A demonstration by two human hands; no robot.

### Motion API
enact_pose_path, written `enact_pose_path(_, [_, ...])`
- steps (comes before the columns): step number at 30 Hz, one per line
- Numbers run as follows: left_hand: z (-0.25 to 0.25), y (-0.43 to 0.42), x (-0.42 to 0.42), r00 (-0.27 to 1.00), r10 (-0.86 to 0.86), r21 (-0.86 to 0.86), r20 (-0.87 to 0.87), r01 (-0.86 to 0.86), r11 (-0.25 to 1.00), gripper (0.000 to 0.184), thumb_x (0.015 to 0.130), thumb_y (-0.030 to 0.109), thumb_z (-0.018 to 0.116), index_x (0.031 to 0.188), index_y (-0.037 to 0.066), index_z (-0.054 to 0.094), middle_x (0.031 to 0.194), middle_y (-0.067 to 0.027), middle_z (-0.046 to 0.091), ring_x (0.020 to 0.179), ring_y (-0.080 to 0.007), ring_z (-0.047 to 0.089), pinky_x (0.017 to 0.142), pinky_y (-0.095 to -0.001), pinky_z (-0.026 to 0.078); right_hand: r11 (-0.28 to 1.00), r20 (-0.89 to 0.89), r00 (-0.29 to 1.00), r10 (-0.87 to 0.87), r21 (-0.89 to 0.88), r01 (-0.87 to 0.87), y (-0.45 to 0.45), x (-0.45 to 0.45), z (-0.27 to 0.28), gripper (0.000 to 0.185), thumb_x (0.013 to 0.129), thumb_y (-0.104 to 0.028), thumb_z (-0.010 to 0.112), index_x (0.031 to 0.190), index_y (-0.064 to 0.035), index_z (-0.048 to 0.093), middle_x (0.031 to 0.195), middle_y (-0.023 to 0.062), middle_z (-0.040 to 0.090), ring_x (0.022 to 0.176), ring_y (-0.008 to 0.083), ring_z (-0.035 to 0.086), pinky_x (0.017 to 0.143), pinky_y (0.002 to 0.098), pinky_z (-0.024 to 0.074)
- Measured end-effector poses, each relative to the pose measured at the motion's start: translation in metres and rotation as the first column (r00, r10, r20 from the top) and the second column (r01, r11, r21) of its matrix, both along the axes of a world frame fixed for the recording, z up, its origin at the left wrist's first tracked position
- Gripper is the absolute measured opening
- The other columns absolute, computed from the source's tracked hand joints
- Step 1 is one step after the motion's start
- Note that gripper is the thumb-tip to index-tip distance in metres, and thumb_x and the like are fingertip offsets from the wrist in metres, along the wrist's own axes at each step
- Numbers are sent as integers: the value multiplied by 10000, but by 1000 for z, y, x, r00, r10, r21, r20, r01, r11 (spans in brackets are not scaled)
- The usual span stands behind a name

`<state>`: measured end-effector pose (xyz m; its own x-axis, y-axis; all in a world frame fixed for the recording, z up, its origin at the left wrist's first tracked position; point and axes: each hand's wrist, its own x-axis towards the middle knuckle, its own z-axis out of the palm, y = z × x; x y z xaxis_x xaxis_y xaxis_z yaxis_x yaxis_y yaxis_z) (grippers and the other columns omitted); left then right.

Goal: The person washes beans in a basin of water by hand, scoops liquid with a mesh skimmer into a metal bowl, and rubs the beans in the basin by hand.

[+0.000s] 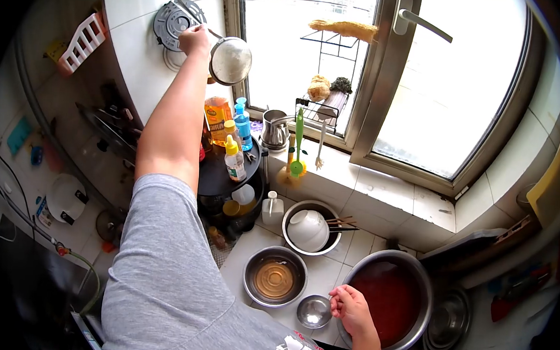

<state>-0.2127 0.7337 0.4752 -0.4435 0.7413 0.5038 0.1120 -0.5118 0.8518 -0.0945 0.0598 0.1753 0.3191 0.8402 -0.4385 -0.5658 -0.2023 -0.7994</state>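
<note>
"Where's the strainer (pixel 230 61)?"

"Up between the wall disc (pixel 172 24) and the window (pixel 459 77), its handle gripped in the left hand's (pixel 195 39) closed fingers."

"And the right hand (pixel 351 308)?"

"Loosely curled at the big basin's (pixel 425 290) left rim, near the small bowl (pixel 314 312). I can't tell whether its fingertips meet."

Grey sleeve (pixel 167 232), green hanging utensil (pixel 299 141), yellow cap (pixel 231 145) on bottle, orange-labelled bottle (pixel 218 121), blue bottle (pixel 242 126), red liquid (pixel 388 300), white bowls (pixel 308 230).
</note>
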Motion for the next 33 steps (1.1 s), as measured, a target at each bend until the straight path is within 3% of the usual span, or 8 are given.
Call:
enact_pose_path(13, [-7,12,0,995,-2,-103,-95,-8,995,213,847,268,769,899,63,797,803,-61,761,790,-194,728,757,-311,567,1000,-3,1000,2,11,-2,2,2,-8,220,1043,-207,515,987,-15,607,715,17,600,575,87,542,536,209,441])
enact_pose_path(18, [-9,40,-11,854,260,-10,-451,-296,955,502,808,553,726,935,71,783,995,-154,754,973,-318,715,876,-416,549,999,57,998,6,-54,-3,-2,7,-9,236,1041,-234,523,994,-22,617,718,7,596,578,72,533,532,209,434])
enact_pose_path(24, [12,43,12,782,228,267,-580,-82,960,584,844,494,674,1254,78,672,1276,-139,670,1192,-287,623,1019,-376,467,993,28,993,-111,-23,112,-23,20,-34,243,1036,-252,530,979,-34,621,709,-6,597,552,55,534,500,199,421])
enact_pose_path(26, [-4,-54,42,818,-92,300,-567,310,902,461,922,389,605,1262,85,671,1285,-117,667,1161,-240,638,1012,-353,459,979,59,981,-183,-75,187,-38,29,-50,243,1026,-258,546,953,-41,628,706,-6,600,561,56,545,506,204,432])
enact_pose_path(29, [-62,-240,82,512,-504,255,-696,832,493,351,1007,301,541,1222,61,681,1205,-92,702,1117,-191,649,981,-330,465,913,229,931,-283,-233,335,-70,44,-89,250,1007,-261,576,941,-29,641,725,20,617,578,85,567,511,223,446])
enact_pose_path(30, [-94,-275,101,247,-652,73,-716,957,282,349,1007,301,530,1204,59,687,1232,-98,688,1092,-177,644,984,-332,458,878,307,905,-293,-288,382,-86,52,-110,252,991,-268,594,977,-23,650,748,42,641,616,110,606,537,243,472])
enact_pose_path(32, [-183,-373,138,-112,-865,-256,-490,967,19,305,994,290,569,1130,54,705,1143,-84,695,1063,-158,628,942,-322,458,743,489,806,-334,-390,544,-117,65,-136,271,950,-282,638,1024,-23,663,821,75,686,673,138,649,599,281,521])
enact_pose_path(33, [-211,-438,145,-213,-833,-528,-511,842,108,301,956,334,644,1025,51,718,1104,-87,681,956,-222,642,862,-375,507,683,575,760,-303,-426,594,-135,73,-149,281,930,-281,654,1047,-26,667,878,95,704,735,173,671,664,312,539])
